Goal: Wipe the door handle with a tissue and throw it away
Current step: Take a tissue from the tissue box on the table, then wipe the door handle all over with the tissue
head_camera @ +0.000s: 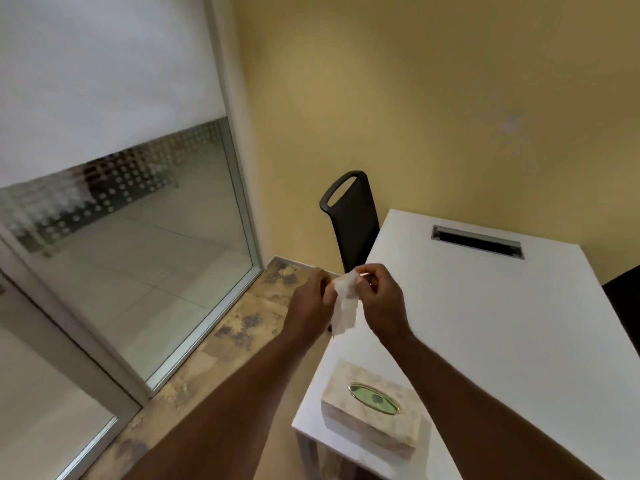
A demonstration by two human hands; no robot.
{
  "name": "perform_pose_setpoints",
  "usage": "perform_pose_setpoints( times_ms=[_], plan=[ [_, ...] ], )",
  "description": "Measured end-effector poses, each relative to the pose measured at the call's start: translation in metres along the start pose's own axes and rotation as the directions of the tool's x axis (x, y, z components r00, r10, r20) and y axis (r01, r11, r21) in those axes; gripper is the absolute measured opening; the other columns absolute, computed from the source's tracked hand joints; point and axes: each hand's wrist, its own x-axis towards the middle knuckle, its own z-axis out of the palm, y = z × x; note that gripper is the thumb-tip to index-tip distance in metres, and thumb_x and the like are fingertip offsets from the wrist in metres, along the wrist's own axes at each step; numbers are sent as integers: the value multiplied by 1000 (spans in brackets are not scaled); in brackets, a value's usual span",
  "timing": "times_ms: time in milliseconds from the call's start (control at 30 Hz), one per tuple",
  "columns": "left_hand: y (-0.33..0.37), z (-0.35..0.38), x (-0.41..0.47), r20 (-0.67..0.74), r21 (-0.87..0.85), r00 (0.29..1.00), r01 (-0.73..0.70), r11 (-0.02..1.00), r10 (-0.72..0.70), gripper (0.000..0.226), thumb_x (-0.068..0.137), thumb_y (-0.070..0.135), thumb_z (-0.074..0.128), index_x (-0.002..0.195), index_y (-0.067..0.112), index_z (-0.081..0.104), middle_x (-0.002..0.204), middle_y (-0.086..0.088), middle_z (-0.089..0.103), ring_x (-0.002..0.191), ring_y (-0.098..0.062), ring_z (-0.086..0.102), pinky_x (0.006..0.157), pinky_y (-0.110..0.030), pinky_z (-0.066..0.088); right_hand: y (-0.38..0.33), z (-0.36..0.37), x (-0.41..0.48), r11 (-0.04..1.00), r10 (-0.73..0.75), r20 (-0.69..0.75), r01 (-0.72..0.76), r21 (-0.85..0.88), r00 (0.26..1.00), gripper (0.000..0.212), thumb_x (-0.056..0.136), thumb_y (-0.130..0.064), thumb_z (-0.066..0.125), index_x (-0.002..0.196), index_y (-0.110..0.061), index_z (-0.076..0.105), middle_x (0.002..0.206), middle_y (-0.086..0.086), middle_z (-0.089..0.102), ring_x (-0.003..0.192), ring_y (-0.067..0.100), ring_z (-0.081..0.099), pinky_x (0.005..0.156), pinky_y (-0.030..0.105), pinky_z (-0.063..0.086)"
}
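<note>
A white tissue point(344, 306) hangs between both hands above the left edge of the white table point(485, 323). My left hand point(310, 306) pinches its left side and my right hand point(381, 303) pinches its top right corner. A beige marbled tissue box point(372, 417) with a gold-rimmed oval opening stands on the table's near left corner, below my hands. No door handle and no bin are in view.
A glass partition with a frosted upper part and a grey metal frame point(242, 202) fills the left. A dark chair point(353, 220) stands against the yellow wall behind the table. A cable slot point(478, 242) is set in the tabletop. The floor is mottled tan tile point(242, 327).
</note>
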Motion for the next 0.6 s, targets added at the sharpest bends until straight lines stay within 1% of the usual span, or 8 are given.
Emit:
perform_pose_setpoints(
  times_ms=[100,200,267,333,400,500,533,600],
  plan=[
    [9,-42,10,-116,22,993,-6,1000,8,5,104,21,49,101,25,51,88,-1,61,72,-10,59,50,-14,44,-36,21,18,995,-17,20,15,97,1000,16,102,-29,56,116,-37,57,105,-19,65,96,5,66,66,9,54],
    [11,-80,16,-212,23,977,-4,1000,8,7,103,19,47,100,24,50,85,-1,61,71,-8,56,52,-14,41,-64,45,27,985,-37,49,28,169,998,16,104,-28,53,117,-36,58,107,-18,64,96,4,65,63,8,52],
    [10,-106,20,-262,8,965,11,1000,-8,7,104,19,46,101,24,50,85,1,61,75,-12,58,59,-25,45,-82,66,31,982,-59,83,43,184,995,16,104,-27,52,117,-35,58,107,-19,63,93,-1,65,62,7,51],
    [8,-131,23,-313,-39,949,31,999,-42,8,103,17,45,101,23,50,85,2,61,76,-15,60,63,-28,46,-98,90,35,978,-80,114,55,202,990,16,105,-25,51,118,-30,58,108,-13,63,91,-4,64,62,4,49],
    [7,-156,25,-354,-109,931,51,993,-86,7,103,14,45,102,18,51,86,-1,62,79,-21,62,65,-29,50,-111,113,38,976,-85,143,54,213,986,18,105,-22,50,121,-25,58,113,-5,63,93,2,63,62,4,49],
    [-1,-197,24,-374,-218,911,95,971,-173,9,102,13,43,106,13,51,92,-7,60,85,-27,61,77,-46,57,-132,153,37,974,-112,214,65,216,970,19,105,-22,51,122,-23,58,114,1,63,95,12,65,64,13,55],
    [-2,-207,25,-371,-249,907,110,962,-200,9,102,14,43,107,13,51,95,-8,59,87,-28,61,80,-48,57,-136,161,37,976,-115,241,65,206,964,18,105,-23,51,122,-23,58,113,2,63,94,15,66,64,17,57],
    [-9,-235,23,-382,-307,894,118,944,-235,12,99,17,43,108,13,51,97,-9,58,88,-27,58,78,-46,56,-148,187,37,977,-144,290,89,195,946,18,105,-22,50,121,-21,59,112,3,64,93,14,65,62,14,54]
  ],
)
